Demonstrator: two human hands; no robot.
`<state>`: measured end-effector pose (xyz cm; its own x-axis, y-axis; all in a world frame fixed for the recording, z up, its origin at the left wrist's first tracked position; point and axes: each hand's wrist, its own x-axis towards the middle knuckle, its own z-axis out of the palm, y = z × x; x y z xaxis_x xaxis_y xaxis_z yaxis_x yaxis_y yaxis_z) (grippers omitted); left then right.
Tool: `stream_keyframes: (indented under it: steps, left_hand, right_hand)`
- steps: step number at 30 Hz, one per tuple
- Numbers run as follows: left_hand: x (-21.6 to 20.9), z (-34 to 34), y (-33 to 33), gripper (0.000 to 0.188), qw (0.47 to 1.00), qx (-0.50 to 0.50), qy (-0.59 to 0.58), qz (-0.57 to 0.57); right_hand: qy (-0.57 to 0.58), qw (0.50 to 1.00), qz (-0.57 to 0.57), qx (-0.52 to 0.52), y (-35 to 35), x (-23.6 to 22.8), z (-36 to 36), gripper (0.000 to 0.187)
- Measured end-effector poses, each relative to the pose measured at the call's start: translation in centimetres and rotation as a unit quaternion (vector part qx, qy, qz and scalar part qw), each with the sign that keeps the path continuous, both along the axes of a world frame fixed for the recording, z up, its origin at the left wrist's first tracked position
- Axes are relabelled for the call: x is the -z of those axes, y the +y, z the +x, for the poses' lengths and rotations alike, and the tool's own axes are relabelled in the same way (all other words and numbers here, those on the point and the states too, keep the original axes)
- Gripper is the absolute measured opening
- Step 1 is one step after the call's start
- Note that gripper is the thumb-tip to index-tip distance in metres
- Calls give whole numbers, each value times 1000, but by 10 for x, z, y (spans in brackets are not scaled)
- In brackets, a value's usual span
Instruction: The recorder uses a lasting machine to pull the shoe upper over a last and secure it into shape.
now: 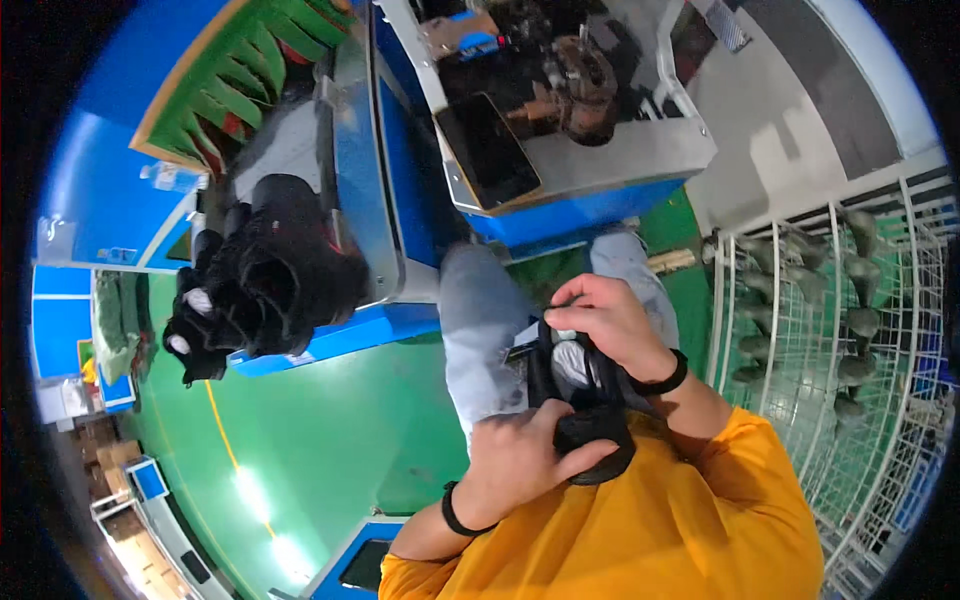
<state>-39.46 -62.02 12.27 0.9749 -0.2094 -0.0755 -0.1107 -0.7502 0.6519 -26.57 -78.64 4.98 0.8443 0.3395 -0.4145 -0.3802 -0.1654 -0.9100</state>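
Observation:
A black shoe (605, 458) rests in my lap against the yellow shirt, its opening facing up. White stuffing (571, 362) shows inside the opening. My left hand (525, 448) is closed over the shoe's near end, with the thumb lying across it. At the far end, the fingertips of my right hand (612, 325) pinch a thin dark strand; whether it is a lace or part of the upper I cannot tell. Several more black shoes (285, 270) are piled on the bench to the left, a few with white stuffing in them.
Ahead stands a metal-topped workbench (640, 160) with a dark phone (490, 150) at its edge and a brown-stained tool (585, 90) behind. On the right, a white wire rack (775, 330) holds several grey foot-shaped forms (858, 322). Green fringed strips (240, 90) hang over the left machine.

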Motion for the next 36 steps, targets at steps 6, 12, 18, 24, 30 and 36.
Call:
stream_keyframes:
  steps: [6, 12, 18, 24, 30, 36]
  left_hand:
    - [6, 0, 17, 57, 999, 35, 15, -34]
    - [15, 9, 36, 57, 996, 45, 6, -76]
    - [21, 18, 56, 53, 987, 93, -26, -127]
    - [32, 18, 63, 51, 980, 72, -36, -183]
    - [33, 23, 64, 52, 983, 66, -27, -168]
    - [35, 28, 62, 54, 983, 74, -16, -166]
  right_hand:
    - [11, 1000, -22, -15, 4, -4, 2, 19]
    - [-13, 999, -26, -20, 20, -2, 5, 19]
    - [32, 996, -63, -59, 28, -5, 18, 29]
    - [48, 996, -35, -66, 41, 5, 25, 39]
    - [66, 996, -30, -54, 41, 13, 28, 39]
    - [77, 995, -39, -52, 39, 11, 34, 34]
